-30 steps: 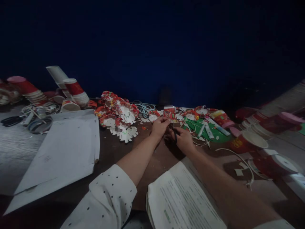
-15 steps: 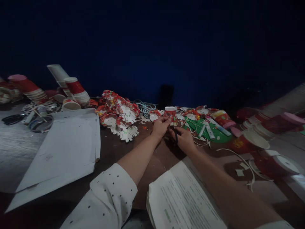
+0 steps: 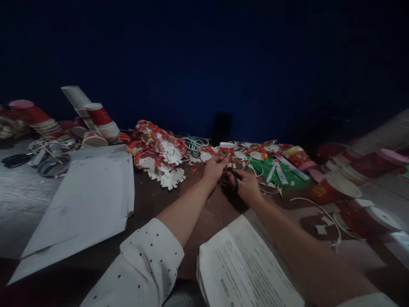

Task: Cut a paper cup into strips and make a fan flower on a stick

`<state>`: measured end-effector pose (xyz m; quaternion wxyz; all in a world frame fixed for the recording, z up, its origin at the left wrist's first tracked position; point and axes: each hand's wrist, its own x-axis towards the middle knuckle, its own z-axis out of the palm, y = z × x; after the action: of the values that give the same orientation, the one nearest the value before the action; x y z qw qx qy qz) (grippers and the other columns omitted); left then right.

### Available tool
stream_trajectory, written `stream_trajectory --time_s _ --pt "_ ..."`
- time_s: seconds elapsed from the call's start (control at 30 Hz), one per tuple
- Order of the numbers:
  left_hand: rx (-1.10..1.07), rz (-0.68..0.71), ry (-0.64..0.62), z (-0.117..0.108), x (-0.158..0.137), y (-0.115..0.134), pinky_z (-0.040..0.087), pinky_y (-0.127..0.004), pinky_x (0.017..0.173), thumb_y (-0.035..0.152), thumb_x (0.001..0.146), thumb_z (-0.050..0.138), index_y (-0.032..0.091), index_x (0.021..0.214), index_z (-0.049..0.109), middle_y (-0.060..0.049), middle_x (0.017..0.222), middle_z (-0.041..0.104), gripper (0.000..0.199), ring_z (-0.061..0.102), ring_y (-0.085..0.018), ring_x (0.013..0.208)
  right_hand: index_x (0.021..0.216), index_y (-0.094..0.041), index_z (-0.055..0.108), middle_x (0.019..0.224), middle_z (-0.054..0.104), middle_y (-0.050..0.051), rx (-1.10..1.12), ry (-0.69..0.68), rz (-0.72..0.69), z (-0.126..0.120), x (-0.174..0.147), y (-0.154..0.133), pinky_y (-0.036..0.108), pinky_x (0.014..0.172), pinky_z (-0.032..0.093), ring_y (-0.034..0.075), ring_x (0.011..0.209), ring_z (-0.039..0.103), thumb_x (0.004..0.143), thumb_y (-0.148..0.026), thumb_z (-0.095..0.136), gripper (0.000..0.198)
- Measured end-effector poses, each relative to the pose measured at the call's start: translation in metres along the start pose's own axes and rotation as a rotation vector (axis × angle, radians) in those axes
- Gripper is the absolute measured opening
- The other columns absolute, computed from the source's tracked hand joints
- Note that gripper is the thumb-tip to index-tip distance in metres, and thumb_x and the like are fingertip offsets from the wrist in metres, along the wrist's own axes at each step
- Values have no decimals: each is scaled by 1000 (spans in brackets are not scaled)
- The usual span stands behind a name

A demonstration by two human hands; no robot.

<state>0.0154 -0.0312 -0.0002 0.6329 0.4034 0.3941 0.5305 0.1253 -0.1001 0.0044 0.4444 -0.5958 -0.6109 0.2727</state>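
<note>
A red and white paper cup [image 3: 226,148] is held bottom up by my left hand [image 3: 214,170], whose fingers are closed on its near side. My right hand [image 3: 245,186] grips black-handled scissors [image 3: 235,181], with the blades pointing up against the cup. How far the blades cut into the cup is too small to tell. Left of my hands lies a heap of cut red cup pieces [image 3: 156,143], with white flower-like pieces [image 3: 171,178] at its near edge.
Stacked paper cups [image 3: 104,121] lean at the back left, behind a white board [image 3: 92,192]. On the right are a green mat [image 3: 298,184] with glue-like tubes [image 3: 281,174], more cups [image 3: 338,187] and white cord [image 3: 316,204]. An open book [image 3: 243,260] lies near me.
The cup and both hands have shifted only very slightly. The cup stays in my left hand and the scissors in my right.
</note>
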Motion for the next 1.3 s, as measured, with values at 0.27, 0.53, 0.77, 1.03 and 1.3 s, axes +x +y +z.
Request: stream_trajectory --time_s 0.27,0.53,0.77,1.03,1.3 --pt "29 0 -2 1 -1 2 31 -20 47 25 71 71 16 58 58 6 46 47 20 40 -6 42 87 -15 75 70 68 3 17 8 18 0 0 -1 25 55 41 17 62 57 75 -42 58 34" --pt "36 -17 5 2 0 3 30 -21 48 19 73 68 15 57 58 5 46 48 19 39 -6 43 81 -14 74 66 65 2 88 -5 29 -1 2 -3 24 53 39 15 61 54 74 -41 59 31" --pt "11 -34 -9 1 -1 6 31 -21 49 23 69 72 16 59 59 6 45 48 18 38 -6 43 79 -12 73 62 61 2 127 7 66 -1 1 -7 23 50 36 13 56 49 71 -42 60 33" --pt "-22 -34 -16 0 -1 8 30 -19 47 19 69 70 15 66 63 7 47 51 9 39 -5 42 78 -13 71 62 61 1 117 -19 63 -2 2 -1 22 50 36 13 56 49 72 -43 61 32" --pt "-19 -11 18 -1 0 7 29 -20 46 22 68 74 15 67 64 7 47 51 12 38 -5 41 78 -13 71 62 61 1 44 -45 74 -5 1 -9 23 51 35 13 56 49 73 -43 59 33"
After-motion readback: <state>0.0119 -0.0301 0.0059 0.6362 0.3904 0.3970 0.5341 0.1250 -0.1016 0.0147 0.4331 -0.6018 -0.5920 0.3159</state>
